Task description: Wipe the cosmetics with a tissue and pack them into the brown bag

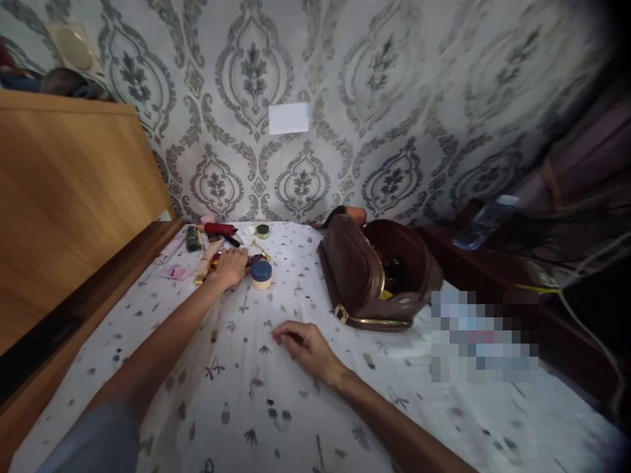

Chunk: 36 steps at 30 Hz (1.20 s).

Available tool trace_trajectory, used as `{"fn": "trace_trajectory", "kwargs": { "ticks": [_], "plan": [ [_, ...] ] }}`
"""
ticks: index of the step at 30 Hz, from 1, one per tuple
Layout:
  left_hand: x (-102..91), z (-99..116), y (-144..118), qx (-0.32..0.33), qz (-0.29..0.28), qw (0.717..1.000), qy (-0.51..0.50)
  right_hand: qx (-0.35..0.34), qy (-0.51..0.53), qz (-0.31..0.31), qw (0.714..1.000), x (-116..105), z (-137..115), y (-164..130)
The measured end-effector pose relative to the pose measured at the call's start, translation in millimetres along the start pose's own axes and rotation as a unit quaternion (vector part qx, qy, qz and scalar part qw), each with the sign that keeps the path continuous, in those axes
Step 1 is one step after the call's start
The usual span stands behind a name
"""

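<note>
My left hand (233,266) reaches down among small cosmetics on the patterned sheet, its fingers bent downward; whatever lies under them is hidden. Dark slim tubes (254,260) lie against its fingertips. Just to its right stands a round jar (261,276) with a blue lid and cream body. Beyond the hand are a red tube-like item (219,228), a dark green bottle (192,238) and a small green-lidded jar (263,231). My right hand (310,348) hovers or rests over the sheet, fingers loosely curled, with nothing visible in it. Right of it, a brown leather bag (352,269) lies unzipped.
Against the left side stands a wooden panel (73,210). Patterned wallpaper with a white card (288,118) rises behind the sheet (276,407). A clear plastic bottle (486,222) and cables (586,328) are at the right. A pink packet (176,271) lies near the left edge.
</note>
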<state>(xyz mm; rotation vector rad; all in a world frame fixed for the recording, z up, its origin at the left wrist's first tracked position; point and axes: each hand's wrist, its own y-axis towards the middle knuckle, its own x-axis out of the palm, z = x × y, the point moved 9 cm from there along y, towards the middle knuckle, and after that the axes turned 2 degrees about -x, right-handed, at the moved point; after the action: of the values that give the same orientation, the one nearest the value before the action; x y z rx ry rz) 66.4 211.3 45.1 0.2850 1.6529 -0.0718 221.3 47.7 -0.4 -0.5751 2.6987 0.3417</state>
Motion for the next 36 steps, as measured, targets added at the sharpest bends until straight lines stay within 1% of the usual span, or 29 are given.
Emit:
{"fn": "trace_trajectory", "kwargs": {
  "ticks": [2,4,5,7,8,10,11,12,14,16,17,18,19,20,22,24,27,29,33,36],
  "plan": [
    [0.6,0,2,-0.002,-0.005,1.000,0.005,0.001,0.012,0.002,1.000,-1,2,0],
    [-6.5,-2,3,-0.004,-0.003,1.000,0.007,0.003,0.026,0.003,1.000,-1,3,0],
    [-13.4,-4,3,-0.010,0.002,1.000,0.010,0.004,0.034,0.003,0.999,-2,4,0],
    [-34.3,-12,0,-0.035,0.030,0.999,0.005,0.004,0.057,0.005,0.998,-3,4,-1],
    [-47.2,-17,-4,-0.049,0.051,0.997,-0.011,0.004,0.074,0.008,0.997,-4,3,-1],
    [-71.1,-24,-20,-0.067,0.094,0.990,-0.080,0.009,0.130,0.015,0.991,-4,1,-1],
    [-79.4,-24,-32,-0.068,0.110,0.983,-0.131,0.016,0.173,0.016,0.985,-2,0,0],
    [-83.8,-22,-45,-0.063,0.118,0.973,-0.187,0.026,0.224,0.016,0.974,1,-2,1],
    [-80.3,-9,-75,-0.050,0.112,0.948,-0.294,0.055,0.346,0.017,0.936,13,-7,3],
    [-65.3,15,-106,-0.022,0.087,0.921,-0.380,0.082,0.462,0.025,0.883,27,-12,5],
    [-56.6,29,-121,-0.007,0.074,0.914,-0.399,0.091,0.507,0.031,0.857,34,-14,6],
    [-50.2,39,-135,-0.003,0.081,0.914,-0.397,0.097,0.540,0.038,0.835,40,-16,6],
    [-45.1,48,-148,-0.001,0.091,0.916,-0.391,0.101,0.562,0.043,0.820,45,-17,5],
    [-40.8,54,-158,0.000,0.100,0.918,-0.383,0.105,0.574,0.047,0.811,49,-17,4],
    [-34.9,61,-172,0.001,0.106,0.918,-0.383,0.117,0.584,0.049,0.802,54,-15,-1],
    [-33.2,62,-178,0.007,0.100,0.906,-0.410,0.130,0.588,0.049,0.797,55,-12,-6],
    [-40.6,55,-184,0.019,0.110,0.881,-0.459,0.135,0.590,0.041,0.795,50,-14,-10],
    [-45.0,47,-187,0.005,0.114,0.870,-0.480,0.127,0.587,0.028,0.799,46,-19,-10],
    [-48.4,29,-193,-0.056,0.126,0.837,-0.529,0.112,0.563,0.003,0.819,40,-30,-13],
    [-50.6,22,-194,-0.069,0.143,0.816,-0.555,0.118,0.542,-0.006,0.832,40,-31,-15]
  ]
}}
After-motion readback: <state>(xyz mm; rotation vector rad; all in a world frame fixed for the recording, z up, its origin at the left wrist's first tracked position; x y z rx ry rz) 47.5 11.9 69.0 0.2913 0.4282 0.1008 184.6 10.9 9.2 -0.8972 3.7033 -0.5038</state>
